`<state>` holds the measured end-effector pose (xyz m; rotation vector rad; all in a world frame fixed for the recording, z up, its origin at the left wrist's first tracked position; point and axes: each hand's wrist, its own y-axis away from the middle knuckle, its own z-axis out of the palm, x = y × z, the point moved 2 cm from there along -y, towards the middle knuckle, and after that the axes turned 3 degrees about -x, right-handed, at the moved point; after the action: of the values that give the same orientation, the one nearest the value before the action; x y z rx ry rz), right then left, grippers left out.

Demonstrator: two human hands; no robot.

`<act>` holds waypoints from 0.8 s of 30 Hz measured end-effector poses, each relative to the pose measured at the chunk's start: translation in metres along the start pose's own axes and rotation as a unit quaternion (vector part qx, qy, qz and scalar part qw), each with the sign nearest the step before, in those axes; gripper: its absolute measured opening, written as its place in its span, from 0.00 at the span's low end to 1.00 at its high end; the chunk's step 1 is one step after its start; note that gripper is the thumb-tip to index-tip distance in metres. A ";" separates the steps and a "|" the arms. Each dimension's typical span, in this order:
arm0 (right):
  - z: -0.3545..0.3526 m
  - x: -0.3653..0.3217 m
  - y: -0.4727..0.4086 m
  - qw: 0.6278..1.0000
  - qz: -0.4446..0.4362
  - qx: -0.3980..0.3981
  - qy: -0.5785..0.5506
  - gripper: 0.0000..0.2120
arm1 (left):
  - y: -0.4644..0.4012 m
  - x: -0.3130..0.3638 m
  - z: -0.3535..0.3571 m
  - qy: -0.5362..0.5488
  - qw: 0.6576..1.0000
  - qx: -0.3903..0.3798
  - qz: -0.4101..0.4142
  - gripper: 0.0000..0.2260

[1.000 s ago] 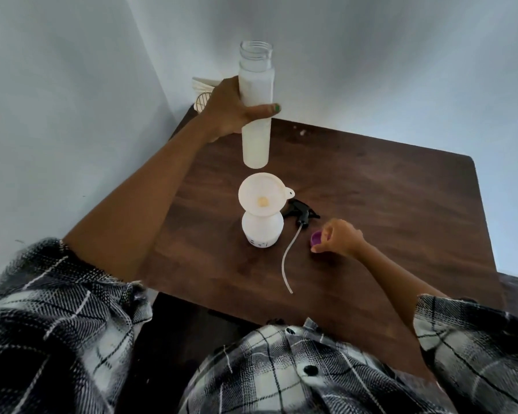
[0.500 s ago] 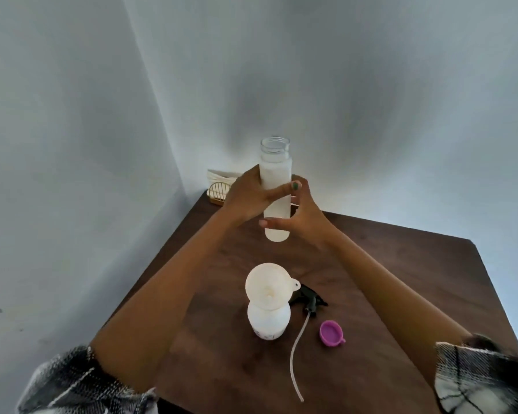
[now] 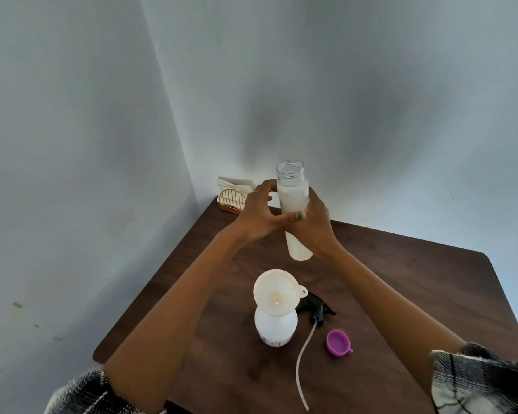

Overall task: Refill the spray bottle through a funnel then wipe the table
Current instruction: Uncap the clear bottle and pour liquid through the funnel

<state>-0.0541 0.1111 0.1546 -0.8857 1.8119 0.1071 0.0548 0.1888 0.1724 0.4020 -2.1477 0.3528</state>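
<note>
Above the far middle of the table (image 3: 401, 279), held upright and clear of the wood: tall bottle (image 3: 292, 201), uncapped, clear at the neck, milky liquid filling nearly all of the rest. Probably weighty for so slim a shape, with most of the load low down. Looks rigid and smooth-sided, possibly glass, so likely slippery if wet and breakable if dropped. Best taken around the middle of the body, where both hands already are; a low grip would likely give better control on tipping.

Gripped on its left side by the left hand (image 3: 259, 212), thumb laid across the front, fingers curled toward the back. Wrapped from the right by the right hand (image 3: 316, 224), fingers closed around the body; fingertips hidden behind.

Nearer, just below the bottle's base: white funnel (image 3: 277, 292) seated in the neck of the squat white spray bottle (image 3: 275, 328), standing on the table. Light-looking and top-heavy with the funnel in, so a slow, centred pour seems wise.

Just right of it, lying flat: black sprayer head (image 3: 317, 309) with its pale tube (image 3: 303, 366) trailing toward the near edge. Beside the tube, to the right: purple cap (image 3: 338, 342), open side up.

Far left corner, against the wall: gold wire napkin holder (image 3: 232, 200) with napkins (image 3: 234, 183).
</note>
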 end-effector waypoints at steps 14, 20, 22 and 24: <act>-0.026 0.057 0.054 0.990 0.030 -0.053 0.126 0.23 | 0.094 -0.070 0.048 0.189 0.936 -0.111 -0.275 0.21; -0.025 0.070 0.071 0.979 0.009 -0.072 0.190 0.22 | 0.090 -0.069 0.054 0.227 0.937 -0.080 -0.255 0.20; -0.020 0.079 0.079 0.969 0.003 -0.099 0.224 0.23 | 0.095 -0.078 0.061 0.235 0.932 -0.080 -0.265 0.22; -0.023 0.084 0.083 0.962 -0.019 -0.097 0.255 0.24 | 0.096 -0.079 0.065 0.231 0.934 -0.075 -0.262 0.22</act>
<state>-0.1358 0.1167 0.0671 -1.1630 2.2885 0.0319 0.0113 0.2625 0.0615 0.7053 -1.5232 -0.0276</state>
